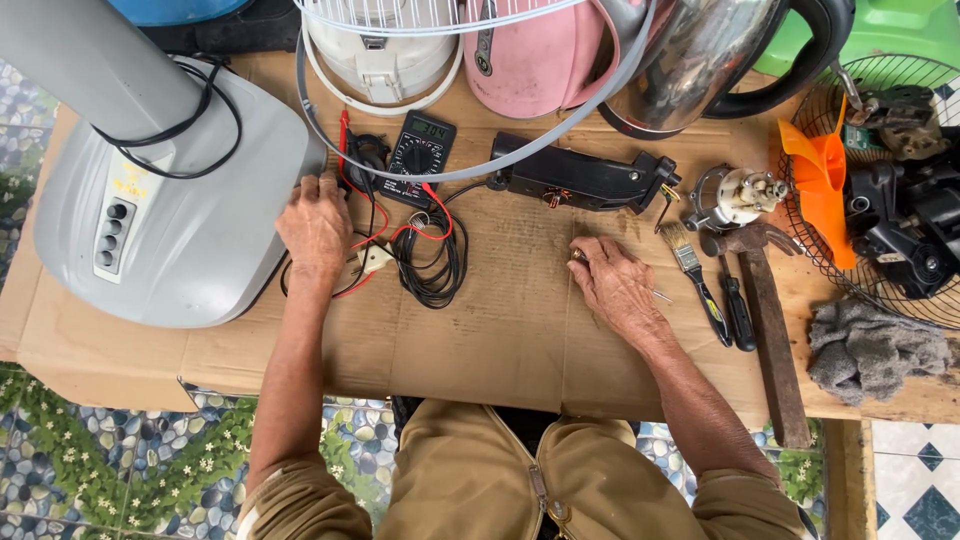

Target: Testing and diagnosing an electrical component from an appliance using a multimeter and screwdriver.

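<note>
While the left hand touches wires, the right hand rests on cardboard

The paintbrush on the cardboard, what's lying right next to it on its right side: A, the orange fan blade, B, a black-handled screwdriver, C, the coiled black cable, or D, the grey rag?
B: the paintbrush lies just right of the right hand, and a black-handled screwdriver lies alongside it on its right, with the hammer beyond that.
</note>
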